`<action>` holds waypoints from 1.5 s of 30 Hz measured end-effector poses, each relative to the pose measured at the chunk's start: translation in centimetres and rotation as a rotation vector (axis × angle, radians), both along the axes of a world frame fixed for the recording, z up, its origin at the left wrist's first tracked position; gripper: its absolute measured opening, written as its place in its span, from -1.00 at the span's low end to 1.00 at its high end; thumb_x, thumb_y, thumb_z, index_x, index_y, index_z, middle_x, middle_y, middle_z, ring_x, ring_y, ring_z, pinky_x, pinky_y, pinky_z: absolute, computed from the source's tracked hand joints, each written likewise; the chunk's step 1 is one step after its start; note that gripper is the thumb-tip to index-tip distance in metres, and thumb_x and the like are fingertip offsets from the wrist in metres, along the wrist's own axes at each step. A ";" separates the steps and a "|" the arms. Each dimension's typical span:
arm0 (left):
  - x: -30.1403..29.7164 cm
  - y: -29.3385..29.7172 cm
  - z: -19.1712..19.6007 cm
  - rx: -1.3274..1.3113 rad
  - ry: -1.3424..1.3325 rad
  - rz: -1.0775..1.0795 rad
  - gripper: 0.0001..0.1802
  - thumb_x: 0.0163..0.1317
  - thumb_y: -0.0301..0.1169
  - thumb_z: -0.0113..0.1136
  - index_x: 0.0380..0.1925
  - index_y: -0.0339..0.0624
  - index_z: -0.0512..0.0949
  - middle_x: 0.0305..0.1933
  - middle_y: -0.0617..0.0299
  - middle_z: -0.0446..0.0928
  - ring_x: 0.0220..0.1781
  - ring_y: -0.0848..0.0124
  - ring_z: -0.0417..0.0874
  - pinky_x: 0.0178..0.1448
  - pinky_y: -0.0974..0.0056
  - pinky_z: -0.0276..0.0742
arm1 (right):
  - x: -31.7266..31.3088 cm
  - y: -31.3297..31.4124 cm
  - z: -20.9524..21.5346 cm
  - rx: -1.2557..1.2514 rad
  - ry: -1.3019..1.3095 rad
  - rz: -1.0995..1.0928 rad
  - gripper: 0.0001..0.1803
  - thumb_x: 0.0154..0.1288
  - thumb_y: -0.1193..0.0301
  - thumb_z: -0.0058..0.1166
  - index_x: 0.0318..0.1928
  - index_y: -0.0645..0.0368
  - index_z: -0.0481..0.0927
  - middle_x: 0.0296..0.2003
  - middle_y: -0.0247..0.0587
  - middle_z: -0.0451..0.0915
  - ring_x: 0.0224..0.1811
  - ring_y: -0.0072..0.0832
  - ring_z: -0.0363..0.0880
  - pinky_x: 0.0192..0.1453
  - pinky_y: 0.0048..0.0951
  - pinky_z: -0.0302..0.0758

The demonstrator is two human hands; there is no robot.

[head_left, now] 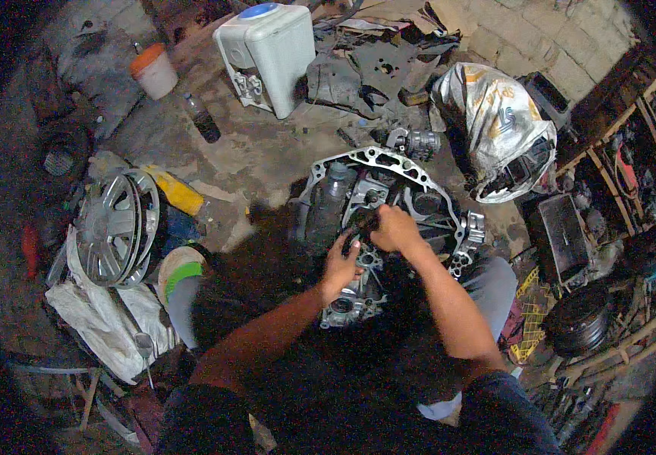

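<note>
A metal housing [379,158] lies between the knees [497,284]. Within its arched far edge, the left hand [338,271] holds a dark part [363,222]; the right hand [395,230] curls beside it, whether gripping I cannot tell.

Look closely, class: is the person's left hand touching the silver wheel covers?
No, the left hand is over the metal housing, while the wheel covers lie well apart from it, farther left.

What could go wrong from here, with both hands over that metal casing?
The dark part at the left hand could slip and knock against the metal casing. The right hand, close over the same casing, might scrape its bare knuckles on the metal edges.
</note>
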State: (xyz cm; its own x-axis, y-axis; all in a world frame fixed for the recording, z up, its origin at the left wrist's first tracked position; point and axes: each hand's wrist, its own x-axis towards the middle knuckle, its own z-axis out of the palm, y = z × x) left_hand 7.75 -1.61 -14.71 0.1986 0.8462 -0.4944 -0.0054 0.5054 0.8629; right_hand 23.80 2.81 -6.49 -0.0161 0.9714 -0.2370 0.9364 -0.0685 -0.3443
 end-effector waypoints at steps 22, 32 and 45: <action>-0.1 -0.1 1.5 0.019 0.010 -0.009 -0.47 0.47 -0.18 0.06 0.39 0.09 0.26 -0.09 0.18 0.56 -0.57 0.52 0.52 -0.52 0.37 0.50 | 1.2 0.4 0.6 0.024 -0.015 -0.077 -0.48 0.03 0.18 0.30 -0.08 0.27 0.56 -0.11 0.21 0.62 -0.03 0.06 0.64 0.06 0.01 0.59; 0.2 0.2 0.8 0.026 0.019 0.004 -0.47 0.46 -0.18 0.07 0.37 0.05 0.27 -0.07 0.13 0.53 -0.55 0.50 0.53 -0.51 0.34 0.50 | 1.5 -0.3 -0.7 0.034 -0.045 -0.133 -0.54 -0.04 0.27 0.26 -0.13 0.30 0.56 -0.13 0.24 0.60 -0.01 0.11 0.59 0.09 0.01 0.55; 0.1 -1.2 -2.4 0.112 0.139 0.020 -0.17 0.16 -0.34 0.44 0.36 -0.07 0.18 -0.01 0.01 0.55 -0.35 0.37 0.61 -0.50 0.27 0.52 | 3.2 -0.6 -2.0 0.122 0.082 -0.193 -0.57 -0.02 0.39 0.24 -0.05 0.18 0.62 -0.20 0.24 0.61 0.01 0.14 0.56 0.11 -0.01 0.52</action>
